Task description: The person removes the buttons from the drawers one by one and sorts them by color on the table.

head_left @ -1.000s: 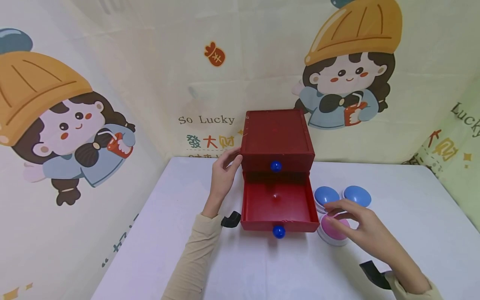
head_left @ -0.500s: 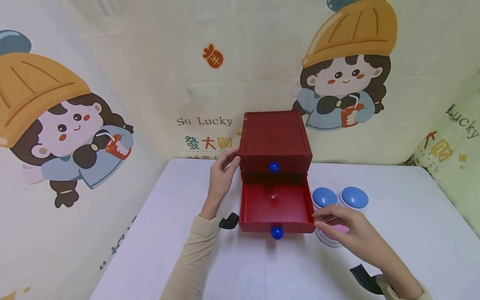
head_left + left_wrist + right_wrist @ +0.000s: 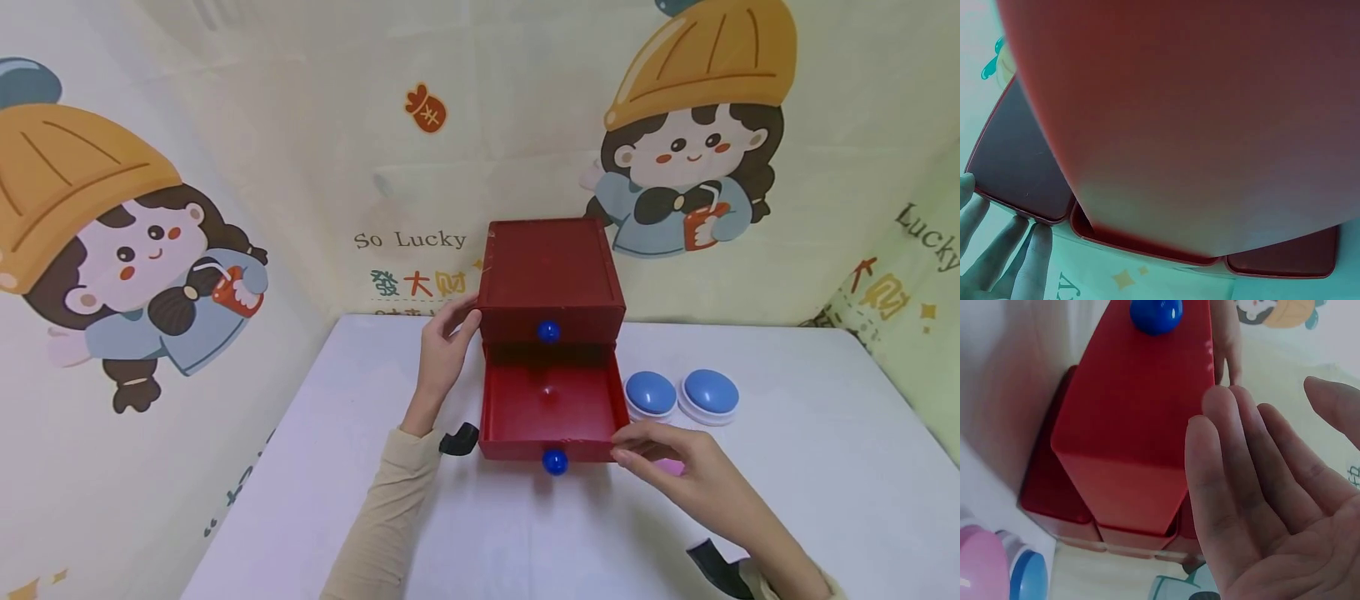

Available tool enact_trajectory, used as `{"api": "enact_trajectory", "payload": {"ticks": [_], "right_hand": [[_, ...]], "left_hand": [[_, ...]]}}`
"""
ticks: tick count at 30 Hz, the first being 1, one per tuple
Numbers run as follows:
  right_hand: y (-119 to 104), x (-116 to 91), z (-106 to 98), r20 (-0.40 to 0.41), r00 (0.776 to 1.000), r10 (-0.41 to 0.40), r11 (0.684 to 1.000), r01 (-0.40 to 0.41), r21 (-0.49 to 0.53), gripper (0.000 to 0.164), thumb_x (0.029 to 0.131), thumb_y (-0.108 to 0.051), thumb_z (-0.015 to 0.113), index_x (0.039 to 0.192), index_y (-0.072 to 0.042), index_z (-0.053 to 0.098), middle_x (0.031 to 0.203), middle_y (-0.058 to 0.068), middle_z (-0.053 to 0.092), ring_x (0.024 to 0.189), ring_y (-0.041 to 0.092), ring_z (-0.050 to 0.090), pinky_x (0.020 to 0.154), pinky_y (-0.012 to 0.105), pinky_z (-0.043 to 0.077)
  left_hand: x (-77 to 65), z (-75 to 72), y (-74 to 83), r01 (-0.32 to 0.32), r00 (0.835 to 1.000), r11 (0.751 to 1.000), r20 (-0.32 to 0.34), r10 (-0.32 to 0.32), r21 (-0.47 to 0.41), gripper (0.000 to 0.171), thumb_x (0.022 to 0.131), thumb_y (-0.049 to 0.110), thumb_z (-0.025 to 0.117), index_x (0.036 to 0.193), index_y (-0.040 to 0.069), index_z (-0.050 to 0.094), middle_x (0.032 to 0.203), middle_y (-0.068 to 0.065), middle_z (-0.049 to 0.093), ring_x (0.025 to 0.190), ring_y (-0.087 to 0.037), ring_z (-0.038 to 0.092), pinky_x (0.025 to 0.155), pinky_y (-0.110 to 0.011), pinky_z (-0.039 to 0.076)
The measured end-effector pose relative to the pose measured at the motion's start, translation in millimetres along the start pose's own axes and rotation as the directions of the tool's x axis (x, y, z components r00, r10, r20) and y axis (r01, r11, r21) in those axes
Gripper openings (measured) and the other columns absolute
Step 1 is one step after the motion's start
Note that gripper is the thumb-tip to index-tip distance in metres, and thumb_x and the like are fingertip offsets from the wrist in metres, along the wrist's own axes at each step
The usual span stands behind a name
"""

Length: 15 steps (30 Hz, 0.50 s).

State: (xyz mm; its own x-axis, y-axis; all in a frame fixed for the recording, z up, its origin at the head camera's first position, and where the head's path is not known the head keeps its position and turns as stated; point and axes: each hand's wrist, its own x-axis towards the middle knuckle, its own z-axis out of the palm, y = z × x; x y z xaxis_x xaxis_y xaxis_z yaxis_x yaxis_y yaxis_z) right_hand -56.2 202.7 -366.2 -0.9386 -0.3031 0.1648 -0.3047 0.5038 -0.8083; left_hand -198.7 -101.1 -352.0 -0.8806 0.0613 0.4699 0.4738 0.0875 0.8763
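Note:
A red drawer cabinet [image 3: 551, 262] has its blue-knobbed drawer [image 3: 551, 408] pulled out below a shut upper drawer. No contents show inside it in the head view. My left hand [image 3: 442, 358] rests on the cabinet's left side, fingers extended. In the left wrist view, the fingertips of my left hand [image 3: 1010, 262] press the cabinet wall, and the blurred drawer fills most of the picture. My right hand [image 3: 686, 467] is at the drawer's front right corner. In the right wrist view, the fingers of my right hand [image 3: 1272, 487] are straight beside the drawer; firm contact is uncertain.
Two round blue-topped pieces with white bases, a nearer blue one [image 3: 651, 393] and a farther blue one [image 3: 709, 394], sit right of the drawer. A pink-topped one [image 3: 671, 467] is mostly hidden behind my right hand. A patterned cloth [image 3: 390, 158] hangs behind the white table [image 3: 360, 392].
My right hand has moved left from above the pink-topped piece to the drawer's front right corner. The left hand stays on the cabinet's side, and the drawer remains pulled out.

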Motion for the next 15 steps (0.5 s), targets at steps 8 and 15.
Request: {"api": "enact_trajectory", "payload": {"ticks": [8,15], "right_hand": [[-1.9,3.7,12.2,0.088,0.995,-0.047,0.998,0.043,0.052,0.025,0.093,-0.026,0.07,0.117,-0.018,0.073,0.106,-0.007,0.074,0.093,0.005,0.069,0.075,0.022,0.059],[-1.2,2.0,24.3,0.123,0.992,0.01,0.999,-0.015,0.046,0.027,0.093,-0.03,0.07,0.117,-0.019,0.073,0.108,-0.007,0.074,0.093,0.004,0.068,0.074,0.021,0.059]], "left_hand": [[-0.4,-0.6,-0.3,0.011,1.0,1.0,-0.002,-0.011,-0.008,0.036,0.098,0.008,0.06,0.132,-0.004,0.059,0.128,-0.02,0.063,0.118,-0.03,0.062,0.096,-0.031,0.055],[-1.4,-1.3,0.3,0.014,1.0,1.0,-0.001,-0.014,0.0,0.037,0.099,0.009,0.06,0.133,-0.003,0.058,0.129,-0.019,0.063,0.119,-0.03,0.062,0.096,-0.031,0.055]]}}
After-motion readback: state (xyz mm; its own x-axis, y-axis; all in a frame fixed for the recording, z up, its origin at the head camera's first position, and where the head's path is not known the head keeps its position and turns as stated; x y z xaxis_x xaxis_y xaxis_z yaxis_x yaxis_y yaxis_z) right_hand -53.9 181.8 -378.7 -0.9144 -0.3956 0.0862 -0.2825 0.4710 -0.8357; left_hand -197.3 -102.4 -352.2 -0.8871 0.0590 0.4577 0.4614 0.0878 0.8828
